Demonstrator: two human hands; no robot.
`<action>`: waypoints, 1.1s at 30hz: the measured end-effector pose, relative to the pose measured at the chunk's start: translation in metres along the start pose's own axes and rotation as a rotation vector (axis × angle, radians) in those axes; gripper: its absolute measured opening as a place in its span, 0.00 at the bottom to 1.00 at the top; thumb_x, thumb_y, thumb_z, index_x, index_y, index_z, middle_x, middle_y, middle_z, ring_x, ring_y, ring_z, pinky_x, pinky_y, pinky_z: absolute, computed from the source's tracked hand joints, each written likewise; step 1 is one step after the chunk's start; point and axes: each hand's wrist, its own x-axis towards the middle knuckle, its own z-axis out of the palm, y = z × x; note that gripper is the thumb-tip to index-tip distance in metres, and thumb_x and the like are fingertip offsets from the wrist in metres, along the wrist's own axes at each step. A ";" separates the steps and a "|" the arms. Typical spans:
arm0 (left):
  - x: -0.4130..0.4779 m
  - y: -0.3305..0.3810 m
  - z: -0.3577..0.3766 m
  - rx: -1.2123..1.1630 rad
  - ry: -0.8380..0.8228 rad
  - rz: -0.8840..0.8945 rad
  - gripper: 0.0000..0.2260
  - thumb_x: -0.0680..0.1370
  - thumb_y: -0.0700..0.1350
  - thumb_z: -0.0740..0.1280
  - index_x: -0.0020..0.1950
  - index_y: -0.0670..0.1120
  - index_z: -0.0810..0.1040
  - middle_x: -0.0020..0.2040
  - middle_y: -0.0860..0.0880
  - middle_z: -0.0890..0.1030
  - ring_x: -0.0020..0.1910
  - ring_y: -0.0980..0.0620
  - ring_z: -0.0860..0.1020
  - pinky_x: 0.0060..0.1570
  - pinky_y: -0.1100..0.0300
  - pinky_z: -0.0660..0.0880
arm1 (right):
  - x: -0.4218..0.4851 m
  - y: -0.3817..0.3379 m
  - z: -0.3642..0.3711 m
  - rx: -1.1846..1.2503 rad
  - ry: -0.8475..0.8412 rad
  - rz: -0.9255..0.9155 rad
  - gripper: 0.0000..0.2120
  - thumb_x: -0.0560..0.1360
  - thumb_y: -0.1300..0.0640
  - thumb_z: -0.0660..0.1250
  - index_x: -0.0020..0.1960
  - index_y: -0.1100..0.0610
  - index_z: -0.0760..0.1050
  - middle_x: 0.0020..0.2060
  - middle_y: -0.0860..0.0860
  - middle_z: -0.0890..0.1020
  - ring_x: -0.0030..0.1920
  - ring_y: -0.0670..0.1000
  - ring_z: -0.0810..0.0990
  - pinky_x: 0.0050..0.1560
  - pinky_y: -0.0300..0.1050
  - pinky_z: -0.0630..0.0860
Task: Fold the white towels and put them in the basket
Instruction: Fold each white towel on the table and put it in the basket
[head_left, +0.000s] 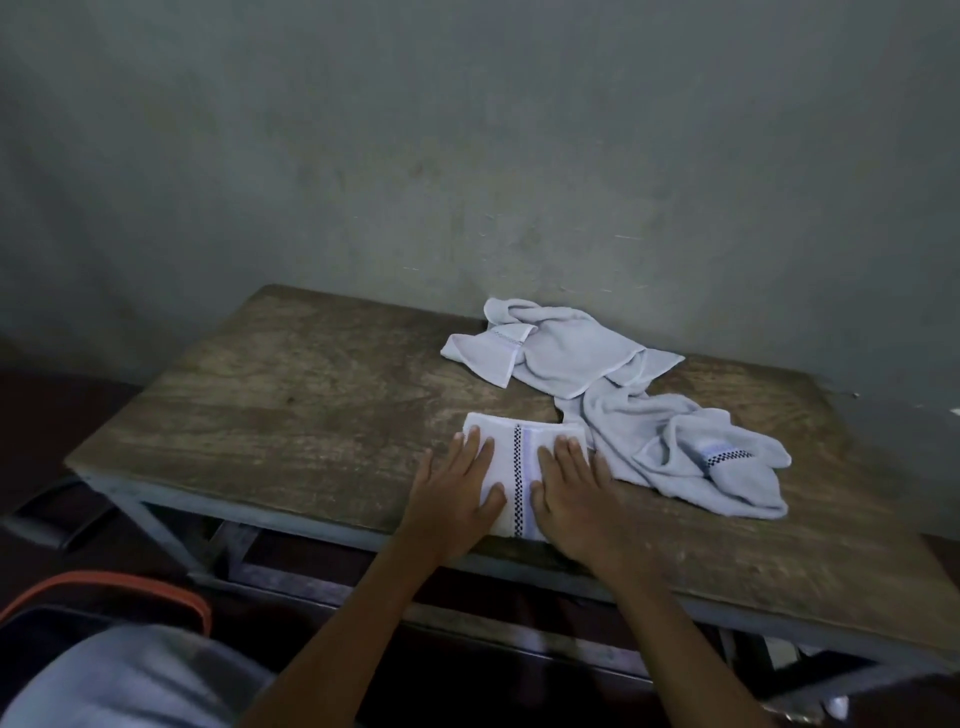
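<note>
The folded towel (524, 431) is lying flat at the table's (285, 405) front edge. Its dark checked stripe is running from that edge straight toward the wall (467, 156), and its long axis seems to be lying the same way. Two more towels are sitting unfolded: one (556, 348) is bunched at the back by the wall, the other (691, 457) is sprawling just right of the folded one and touching its right side. The table is showing worn, streaked wood on a grey metal frame, standing against a bare grey wall. A basket (130, 584) with an orange rim is sitting low at the left, below the tabletop.

Both hands are pressing down on the folded towel, palms flat and fingers straight. The left hand (457, 499) is covering its left half and the right hand (571, 493) its right, with the stripe showing between them. Neither is gripping anything.
</note>
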 end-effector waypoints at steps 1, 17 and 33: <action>-0.001 0.000 -0.001 0.006 0.014 -0.013 0.37 0.71 0.63 0.36 0.77 0.49 0.48 0.78 0.50 0.48 0.77 0.51 0.47 0.73 0.47 0.45 | 0.006 0.000 -0.005 -0.021 0.001 -0.005 0.38 0.71 0.43 0.31 0.75 0.58 0.53 0.76 0.58 0.54 0.77 0.55 0.48 0.74 0.57 0.39; -0.066 -0.004 -0.017 -1.399 -0.086 -0.444 0.11 0.80 0.36 0.58 0.58 0.44 0.76 0.25 0.48 0.69 0.19 0.56 0.58 0.18 0.67 0.54 | 0.017 -0.016 0.020 0.070 0.148 0.042 0.26 0.75 0.45 0.49 0.69 0.51 0.70 0.68 0.58 0.72 0.69 0.60 0.70 0.66 0.61 0.65; -0.056 0.000 -0.026 -1.195 -0.141 -0.366 0.10 0.79 0.47 0.63 0.51 0.40 0.76 0.23 0.49 0.72 0.18 0.55 0.61 0.17 0.66 0.57 | 0.018 -0.013 0.020 0.072 0.128 0.026 0.37 0.70 0.40 0.32 0.76 0.45 0.51 0.77 0.53 0.52 0.77 0.53 0.48 0.75 0.52 0.44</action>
